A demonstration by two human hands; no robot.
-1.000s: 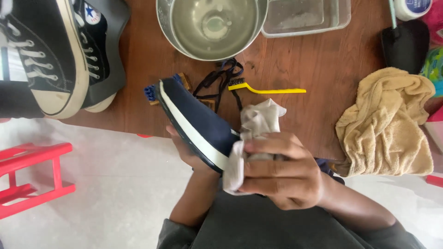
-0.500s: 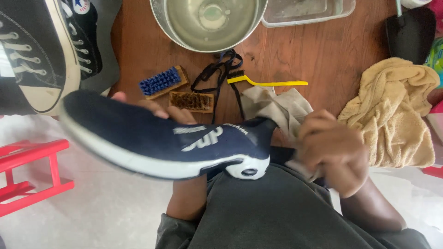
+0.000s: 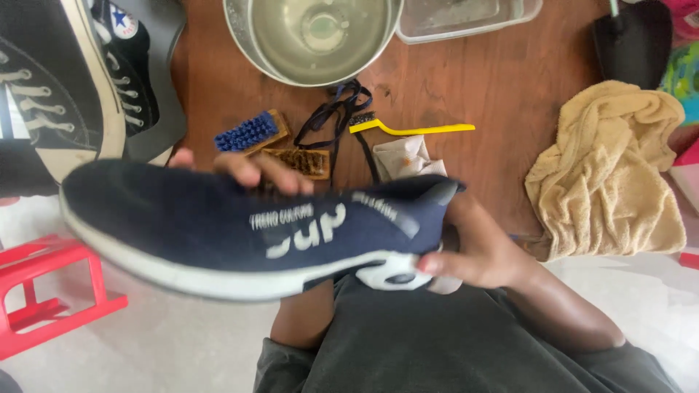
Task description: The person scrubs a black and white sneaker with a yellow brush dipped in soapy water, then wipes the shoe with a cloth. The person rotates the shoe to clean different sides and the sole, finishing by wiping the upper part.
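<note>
A navy knit sneaker (image 3: 218,225) with a white sole lies on its side across my lap, toe to the left. My left hand (image 3: 251,171) wraps over its upper edge from behind, fingers showing above the shoe. My right hand (image 3: 477,244) grips the heel end, thumb on the white heel piece. A small off-white cloth (image 3: 408,156) shows just behind the heel on the wooden board; a bit of white also peeks under my right hand.
A steel bowl of water (image 3: 313,36), a clear tub (image 3: 466,14), a blue-bristle brush (image 3: 251,132), a brown brush (image 3: 298,161), a yellow toothbrush (image 3: 415,129) and black laces (image 3: 331,116) lie on the board. Black high-top sneakers (image 3: 65,87) stand left, a tan towel (image 3: 611,167) right, a red stool (image 3: 44,306) below left.
The shoe turned from sole-up and end-on to lying sideways with its side facing me. My right hand moved from pressing the cloth on the shoe to gripping the heel.
</note>
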